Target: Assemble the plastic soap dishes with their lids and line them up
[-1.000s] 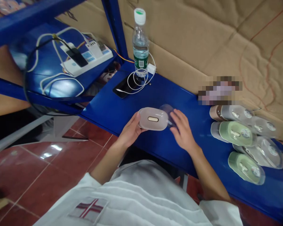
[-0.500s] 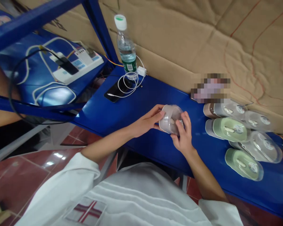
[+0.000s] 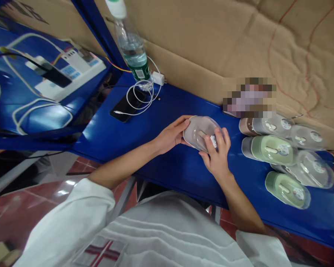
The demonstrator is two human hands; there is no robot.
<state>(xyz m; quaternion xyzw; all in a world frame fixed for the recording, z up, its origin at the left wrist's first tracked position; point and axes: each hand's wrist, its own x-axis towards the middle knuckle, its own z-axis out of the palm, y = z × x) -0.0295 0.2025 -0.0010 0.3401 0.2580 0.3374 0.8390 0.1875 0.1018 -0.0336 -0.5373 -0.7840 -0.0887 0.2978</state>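
Note:
A grey oval container with a clear plastic cover is held just above the blue table. A small pale bar shows on its top, beside a white round sticker. My left hand grips the container's left end, thumb on the near face and fingers behind. At the other end, my right hand has its fingertips over the sticker and its thumb by the lower edge. Similar containers stand in a group to the right, among them a green one, another green one and a grey one.
On the blue table a water bottle, a black phone and a coiled white cable lie to the left. A power strip rests on a neighbouring blue surface. Brown cardboard backs the table; a pixelated item leans there.
The container has turned so that its top and sticker face me more. My right fingertips now rest over the sticker. The whole view has shifted slightly.

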